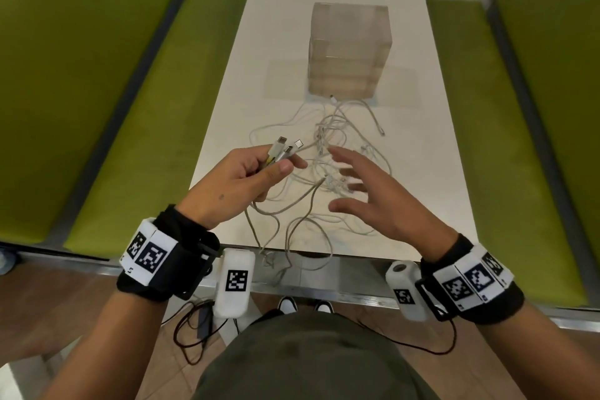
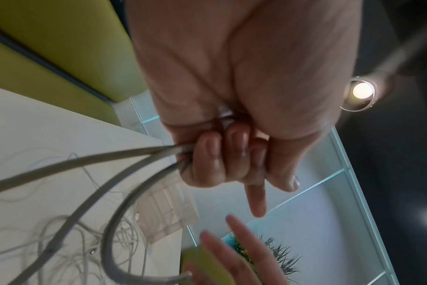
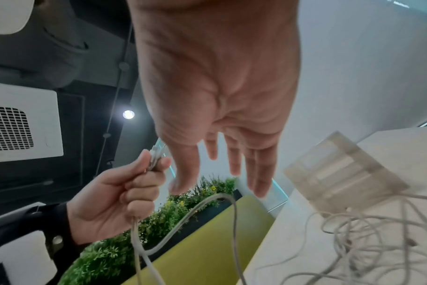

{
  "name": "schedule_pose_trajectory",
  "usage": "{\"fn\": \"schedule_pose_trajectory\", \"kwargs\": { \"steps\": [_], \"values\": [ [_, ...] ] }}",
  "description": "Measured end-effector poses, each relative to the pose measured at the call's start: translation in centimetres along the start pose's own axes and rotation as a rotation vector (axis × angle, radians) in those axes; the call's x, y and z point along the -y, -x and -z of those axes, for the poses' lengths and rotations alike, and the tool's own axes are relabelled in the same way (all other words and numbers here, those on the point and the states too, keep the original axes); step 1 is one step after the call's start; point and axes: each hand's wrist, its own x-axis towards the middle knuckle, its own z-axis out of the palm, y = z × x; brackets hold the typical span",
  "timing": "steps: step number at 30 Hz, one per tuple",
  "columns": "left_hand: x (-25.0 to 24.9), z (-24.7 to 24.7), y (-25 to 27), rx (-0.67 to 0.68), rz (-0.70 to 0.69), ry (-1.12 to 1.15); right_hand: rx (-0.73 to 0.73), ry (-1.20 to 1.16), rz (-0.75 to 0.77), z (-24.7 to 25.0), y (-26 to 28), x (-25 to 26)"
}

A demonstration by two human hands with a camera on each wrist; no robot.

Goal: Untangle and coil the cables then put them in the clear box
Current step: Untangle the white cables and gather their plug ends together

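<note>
A tangle of white cables (image 1: 328,153) lies on the white table (image 1: 431,153), in front of the clear box (image 1: 349,49). My left hand (image 1: 256,172) is raised above the table's near left and grips several cable ends, whose connectors (image 1: 285,148) stick out past the thumb. In the left wrist view the fingers (image 2: 222,160) curl round grey cables (image 2: 85,164) that loop down to the tangle (image 2: 85,246). My right hand (image 1: 360,185) hovers over the tangle, fingers spread and straight, holding nothing. The right wrist view shows its bare palm (image 3: 219,96), the box (image 3: 341,169) and my left hand (image 3: 124,192).
Green benches (image 1: 136,114) flank the table on both sides. Some cable loops hang over the table's near edge (image 1: 292,253). A clear flat sheet (image 1: 285,81) lies under the box. Black wires (image 1: 194,328) trail on the floor by my feet.
</note>
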Motion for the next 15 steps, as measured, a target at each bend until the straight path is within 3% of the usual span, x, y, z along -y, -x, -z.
{"fn": "schedule_pose_trajectory", "kwargs": {
  "steps": [3,6,11,15],
  "values": [
    [-0.3,-0.2,0.0,0.021,-0.027,0.049,0.114,0.017,0.106,-0.7,-0.9,1.2],
    [-0.9,0.0,0.2,-0.003,-0.059,0.153,0.385,0.27,0.01,-1.9,-1.7,0.9],
    [-1.6,0.7,0.5,-0.061,-0.101,0.218,0.798,-0.131,-0.207,-3.2,-1.1,-0.1],
    [-1.3,0.8,0.6,-0.078,-0.083,0.184,0.671,-0.017,-0.183,-2.8,-1.9,-1.7]
  ]
}}
